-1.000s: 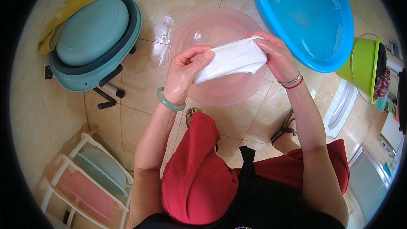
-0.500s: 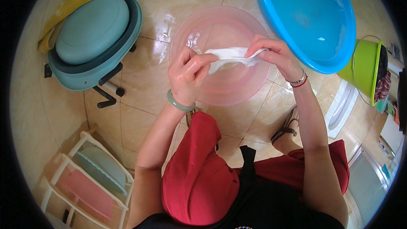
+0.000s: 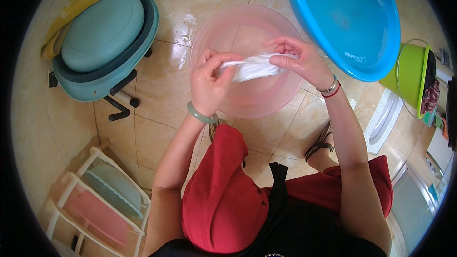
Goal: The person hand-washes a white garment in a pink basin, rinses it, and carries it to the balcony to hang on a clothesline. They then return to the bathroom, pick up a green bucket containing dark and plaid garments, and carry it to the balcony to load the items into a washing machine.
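Left hand: my left hand [image 3: 209,83] is closed in a fist, knuckles up, fingers [image 3: 223,62] curled tight inward.
Right hand: my right hand [image 3: 297,62] is pinched shut, thumb under, fingers [image 3: 281,45] bent over the top.
Spacing: the two hands are near each other, at about one height.
Forearms: both rise from the lower edge, bare, converging forward.
Wrists: left bent slightly inward; right nearly straight.

I am in a home washroom: wet beige floor tiles [image 3: 157,109] around me, a pink basin [image 3: 247,95], a blue basin [image 3: 347,19] and a green bucket [image 3: 409,76], a white rack [image 3: 95,200] storing more basins, a squat toilet [image 3: 381,123] beside me.
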`<state>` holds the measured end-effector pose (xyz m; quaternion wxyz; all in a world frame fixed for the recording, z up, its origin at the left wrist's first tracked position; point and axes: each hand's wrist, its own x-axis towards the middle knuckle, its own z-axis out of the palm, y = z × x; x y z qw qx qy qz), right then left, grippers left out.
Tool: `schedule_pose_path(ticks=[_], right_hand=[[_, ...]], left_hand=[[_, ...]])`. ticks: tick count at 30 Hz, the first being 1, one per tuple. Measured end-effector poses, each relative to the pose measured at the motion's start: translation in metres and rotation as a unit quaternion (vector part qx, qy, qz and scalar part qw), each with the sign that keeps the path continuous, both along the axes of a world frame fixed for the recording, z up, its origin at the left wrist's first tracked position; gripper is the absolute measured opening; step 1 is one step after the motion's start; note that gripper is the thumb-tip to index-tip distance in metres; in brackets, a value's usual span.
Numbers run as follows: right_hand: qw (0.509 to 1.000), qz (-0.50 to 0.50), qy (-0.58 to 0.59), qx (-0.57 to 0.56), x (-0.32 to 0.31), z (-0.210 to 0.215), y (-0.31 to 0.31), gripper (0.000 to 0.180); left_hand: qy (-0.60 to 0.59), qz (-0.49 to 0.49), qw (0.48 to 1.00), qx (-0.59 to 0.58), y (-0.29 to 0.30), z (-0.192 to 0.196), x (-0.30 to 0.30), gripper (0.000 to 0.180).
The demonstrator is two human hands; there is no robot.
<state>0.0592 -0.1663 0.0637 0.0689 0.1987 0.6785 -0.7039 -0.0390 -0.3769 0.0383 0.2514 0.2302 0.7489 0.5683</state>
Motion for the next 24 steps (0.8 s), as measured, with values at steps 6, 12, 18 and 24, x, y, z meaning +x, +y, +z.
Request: schedule_pose_path(ticks=[6, 12, 18, 24], right_hand=[[1.0, 0.006, 0.0, 0.001, -0.002, -0.017, -0.008, 0.015], [0.993, -0.111, 0.037, 0.013, -0.007, -0.017, -0.041, 0.014], [0.833, 0.013, 0.228, 0.505, -0.021, -0.024, -0.086, 0.015], [0.867, -0.029, 0.095, 0.489, -0.029, -0.054, -0.102, 0.015]], left_hand=[[-0.429, -0.018, 0.898, 0.095, 0.003, -0.004, -0.014, 0.019], [-0.486, 0.085, 0.867, 0.065, 0.021, -0.013, -0.003, 0.039], [-0.424, 0.153, 0.89, 0.073, 0.04, -0.046, 0.016, 0.029], [-0.544, 0.222, 0.797, 0.138, 0.048, -0.049, 0.047, 0.034]])
